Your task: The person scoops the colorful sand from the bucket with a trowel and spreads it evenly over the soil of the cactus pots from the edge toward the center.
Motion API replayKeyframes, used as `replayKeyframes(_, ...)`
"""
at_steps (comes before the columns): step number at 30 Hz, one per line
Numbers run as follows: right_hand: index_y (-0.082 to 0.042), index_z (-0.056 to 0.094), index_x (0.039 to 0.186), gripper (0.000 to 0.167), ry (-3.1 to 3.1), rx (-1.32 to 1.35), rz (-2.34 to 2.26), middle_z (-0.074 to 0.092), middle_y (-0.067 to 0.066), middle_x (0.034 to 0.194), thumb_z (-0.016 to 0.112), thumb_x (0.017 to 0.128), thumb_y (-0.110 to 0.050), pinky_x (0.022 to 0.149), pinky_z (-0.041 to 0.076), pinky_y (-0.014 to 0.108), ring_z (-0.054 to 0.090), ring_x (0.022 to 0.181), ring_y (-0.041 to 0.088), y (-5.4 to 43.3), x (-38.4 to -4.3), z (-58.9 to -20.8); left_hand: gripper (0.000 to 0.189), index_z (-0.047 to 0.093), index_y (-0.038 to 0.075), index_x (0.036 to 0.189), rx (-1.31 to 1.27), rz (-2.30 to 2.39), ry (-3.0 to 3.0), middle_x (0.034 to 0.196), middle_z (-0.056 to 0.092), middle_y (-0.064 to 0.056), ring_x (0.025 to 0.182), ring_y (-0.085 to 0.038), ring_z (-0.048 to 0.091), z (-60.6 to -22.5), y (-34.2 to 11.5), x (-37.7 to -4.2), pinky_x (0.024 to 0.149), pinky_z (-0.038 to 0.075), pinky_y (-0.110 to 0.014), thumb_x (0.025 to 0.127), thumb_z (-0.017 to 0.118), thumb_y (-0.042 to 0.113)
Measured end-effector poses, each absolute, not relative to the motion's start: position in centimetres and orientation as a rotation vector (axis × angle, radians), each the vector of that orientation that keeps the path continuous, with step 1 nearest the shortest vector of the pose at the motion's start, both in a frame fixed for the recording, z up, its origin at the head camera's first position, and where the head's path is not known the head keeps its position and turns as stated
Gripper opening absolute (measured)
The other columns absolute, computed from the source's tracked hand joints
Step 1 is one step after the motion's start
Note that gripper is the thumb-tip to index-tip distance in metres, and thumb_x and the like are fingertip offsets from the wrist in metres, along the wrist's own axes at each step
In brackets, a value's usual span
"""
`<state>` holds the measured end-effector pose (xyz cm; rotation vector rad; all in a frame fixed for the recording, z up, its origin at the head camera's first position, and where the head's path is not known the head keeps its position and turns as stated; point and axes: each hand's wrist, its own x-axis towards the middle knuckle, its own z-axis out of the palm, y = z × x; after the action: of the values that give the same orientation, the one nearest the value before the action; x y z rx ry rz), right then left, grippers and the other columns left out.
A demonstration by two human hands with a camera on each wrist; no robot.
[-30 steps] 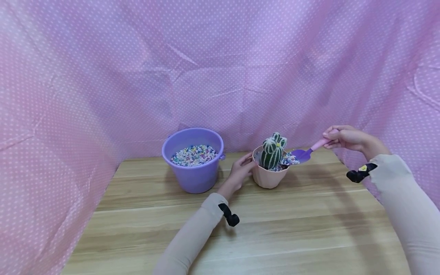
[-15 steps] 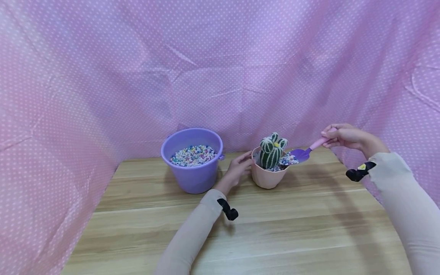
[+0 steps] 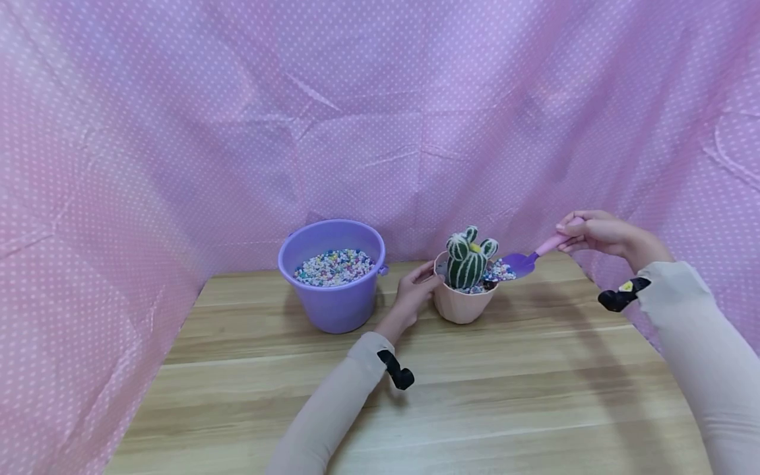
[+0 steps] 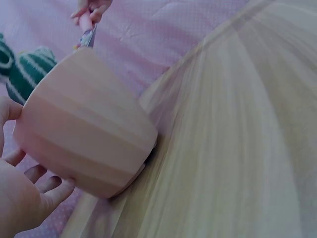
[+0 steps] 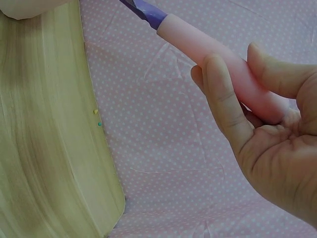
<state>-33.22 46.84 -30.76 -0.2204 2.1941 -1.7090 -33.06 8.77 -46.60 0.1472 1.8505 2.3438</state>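
The left hand (image 3: 413,293) holds the left side of a faceted peach pot (image 3: 464,307) on the pale wooden table (image 3: 510,415); the right hand (image 3: 602,233) grips a pink-handled purple trowel (image 3: 522,264), small multicoloured beads (image 3: 500,271) on its blade at the pot's right rim.

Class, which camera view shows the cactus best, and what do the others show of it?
The head view: the cactus stands in the pot there, its stripes and rounded arms plain. The left wrist view catches only part, cut off by the left edge; the right wrist view shows none of it.
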Motion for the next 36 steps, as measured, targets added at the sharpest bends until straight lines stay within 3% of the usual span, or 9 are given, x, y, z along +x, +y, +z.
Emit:
replayKeyframes(5, -0.008, 0.059, 0.101, 0.013, 2.255, -0.198, -1.717, 0.076, 0.006, 0.084, 0.049, 0.105, -0.001, 0.077, 0.064, 0.028, 0.075, 0.078, 0.017, 46.8, -33.1, -31.2, 0.052, 0.064, 0.013, 0.139, 0.147, 2.355, 1.847, 0.138, 0.066, -0.009, 0.106, -0.006, 0.064, -46.5, 8.8, -32.7, 0.081, 0.053, -0.025, 0.088, 0.076, 0.013)
replayKeyframes(13, -0.011, 0.062, 0.103, 0.021, 2.144, -0.387, -1.872, 0.076, 0.006, 0.085, 0.046, 0.105, 0.003, 0.076, 0.064, 0.027, 0.075, 0.08, 0.017, 46.9, -32.9, -32.3, 0.051, 0.064, 0.017, 0.139, 0.163, 2.326, 1.844, 0.138, 0.067, -0.007, 0.11, -0.009, 0.065, -46.8, 8.5, -33.0, 0.097, 0.057, -0.037, 0.089, 0.076, 0.017)
replayKeyframes(20, -0.009, 0.06, 0.104, 0.019, 2.129, -0.472, -1.991, 0.075, 0.006, 0.083, 0.049, 0.103, 0.006, 0.073, 0.063, 0.026, 0.075, 0.077, 0.018, 46.4, -32.8, -33.2, 0.049, 0.064, 0.015, 0.139, 0.182, 2.354, 1.873, 0.139, 0.066, -0.009, 0.11, -0.01, 0.064, -46.8, 8.8, -32.9, 0.085, 0.055, -0.025, 0.09, 0.072, 0.016)
replayKeyframes(25, -0.008, 0.059, 0.104, 0.019, 2.172, -0.443, -2.029, 0.074, 0.007, 0.081, 0.049, 0.102, 0.008, 0.07, 0.063, 0.026, 0.073, 0.074, 0.018, 46.1, -32.9, -33.4, 0.049, 0.064, 0.015, 0.139, 0.183, 2.365, 1.905, 0.139, 0.066, -0.008, 0.112, -0.011, 0.064, -46.7, 9.0, -33.0, 0.083, 0.055, -0.023, 0.09, 0.071, 0.016)
replayKeyframes(33, -0.008, 0.06, 0.104, 0.015, 2.194, -0.407, -2.009, 0.074, 0.007, 0.08, 0.053, 0.101, 0.006, 0.07, 0.063, 0.026, 0.073, 0.073, 0.018, 45.6, -32.7, -33.3, 0.042, 0.068, 0.016, 0.135, 0.177, 2.362, 1.936, 0.133, 0.069, -0.006, 0.103, -0.007, 0.064, -46.6, 8.7, -33.6, 0.088, 0.059, -0.031, 0.093, 0.069, 0.018)
replayKeyframes(36, -0.008, 0.06, 0.104, 0.015, 2.199, -0.395, -1.999, 0.074, 0.007, 0.081, 0.053, 0.102, 0.006, 0.071, 0.063, 0.026, 0.073, 0.073, 0.017, 45.4, -32.6, -33.3, 0.04, 0.068, 0.014, 0.134, 0.177, 2.374, 1.946, 0.133, 0.069, -0.008, 0.106, -0.009, 0.065, -46.6, 8.6, -33.5, 0.092, 0.058, -0.032, 0.094, 0.069, 0.018)
